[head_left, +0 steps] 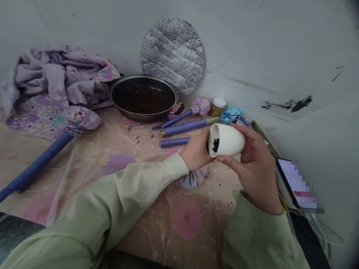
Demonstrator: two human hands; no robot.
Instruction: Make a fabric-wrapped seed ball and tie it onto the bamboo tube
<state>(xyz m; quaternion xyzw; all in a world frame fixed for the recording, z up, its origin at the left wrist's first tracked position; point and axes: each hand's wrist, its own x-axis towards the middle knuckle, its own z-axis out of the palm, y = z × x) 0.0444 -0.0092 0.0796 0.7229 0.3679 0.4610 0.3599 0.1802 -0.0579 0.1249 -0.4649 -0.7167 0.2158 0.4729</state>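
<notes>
My right hand is closed around a white egg-shaped cup, thumb below and fingers over the top. The cup lies tipped on its side with its mouth facing left, and dark crumbly bits show inside the rim. Against that mouth is my left hand; its fingers are hidden behind the cup, so their pose does not show. Just left of this hand lie purple-wrapped sticks. Under the left wrist sits a gathered piece of flowered cloth, partly covered.
A dark pan holding brown crumbs stands at the back, before a round silvery mat leaning on the wall. Crumpled purple cloth and a cloth-headed stick lie left. A lidded jar stands behind my hands; a lit screen is right.
</notes>
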